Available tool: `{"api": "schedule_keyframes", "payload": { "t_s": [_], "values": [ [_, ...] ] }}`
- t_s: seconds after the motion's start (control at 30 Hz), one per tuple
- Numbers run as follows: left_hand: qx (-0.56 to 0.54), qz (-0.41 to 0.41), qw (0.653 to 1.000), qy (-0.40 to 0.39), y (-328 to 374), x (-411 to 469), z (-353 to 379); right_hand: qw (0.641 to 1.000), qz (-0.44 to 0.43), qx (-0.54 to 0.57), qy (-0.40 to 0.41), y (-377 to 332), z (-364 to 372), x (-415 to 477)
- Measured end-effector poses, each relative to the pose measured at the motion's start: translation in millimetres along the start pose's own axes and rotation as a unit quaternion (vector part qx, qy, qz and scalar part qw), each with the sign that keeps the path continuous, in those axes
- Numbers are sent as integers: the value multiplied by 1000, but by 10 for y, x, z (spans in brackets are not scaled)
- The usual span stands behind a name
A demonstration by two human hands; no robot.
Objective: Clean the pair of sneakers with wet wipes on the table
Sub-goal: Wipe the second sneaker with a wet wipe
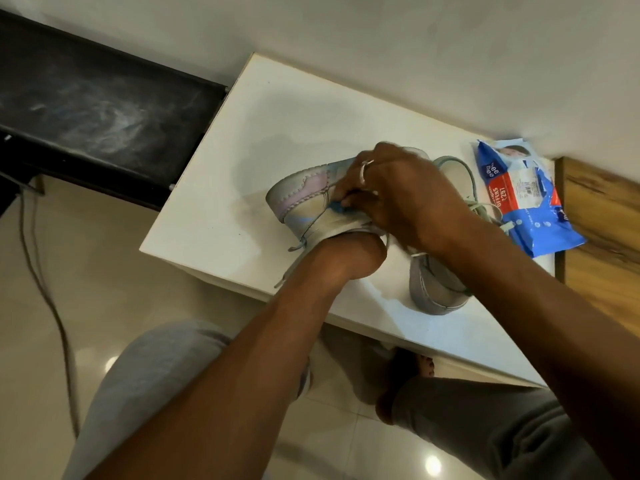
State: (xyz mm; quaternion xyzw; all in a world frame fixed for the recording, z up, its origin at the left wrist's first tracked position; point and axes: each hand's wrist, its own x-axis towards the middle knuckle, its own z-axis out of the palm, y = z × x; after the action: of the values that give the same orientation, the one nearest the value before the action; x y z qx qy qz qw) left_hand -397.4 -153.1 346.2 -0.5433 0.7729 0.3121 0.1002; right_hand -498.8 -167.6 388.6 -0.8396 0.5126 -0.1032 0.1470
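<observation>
A pale sneaker [304, 195] with pink and blue panels is held tilted above the white table [277, 126]. My left hand [349, 254] meets it at the sole side, and its fingers are hidden behind the shoe. My right hand [398, 195], with a ring on one finger, lies over the shoe's top and pinches a small bluish wet wipe [341, 207] against its side. The second sneaker [436, 292], grey with green laces, lies on the table under my right forearm. A blue and red wet wipes pack [519, 199] lies at the table's right end.
The table stands against a white wall. To its right is a wooden surface [602, 223], and to its left a dark bench [97, 109]. A cable [45, 278] hangs over the tiled floor. My knees and a bare foot [415, 365] are below the table's near edge.
</observation>
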Motion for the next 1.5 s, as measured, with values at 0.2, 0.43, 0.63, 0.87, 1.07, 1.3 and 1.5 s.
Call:
{"api": "schedule_keyframes", "payload": {
  "t_s": [0.2,0.43,0.63,0.87,1.07,1.3,1.5],
  "values": [
    [13,24,999,-19,-25,48,16,997,20,50,48,-68,106,-7],
    [5,26,999,38,-2,53,5,995,84,-25,44,119,21,45],
    [-46,97,993,-43,-20,-11,17,998,-9,43,36,-286,238,38],
    [-49,28,998,30,4,35,-22,993,99,-30,53,173,34,40],
    [49,6,996,-75,-41,-20,7,997,25,26,74,-233,248,23],
    [-44,26,999,6,18,-18,-48,989,116,-54,74,176,88,8],
    [-35,25,999,-7,30,4,-46,991,110,-42,67,114,105,-16]
  ]
}}
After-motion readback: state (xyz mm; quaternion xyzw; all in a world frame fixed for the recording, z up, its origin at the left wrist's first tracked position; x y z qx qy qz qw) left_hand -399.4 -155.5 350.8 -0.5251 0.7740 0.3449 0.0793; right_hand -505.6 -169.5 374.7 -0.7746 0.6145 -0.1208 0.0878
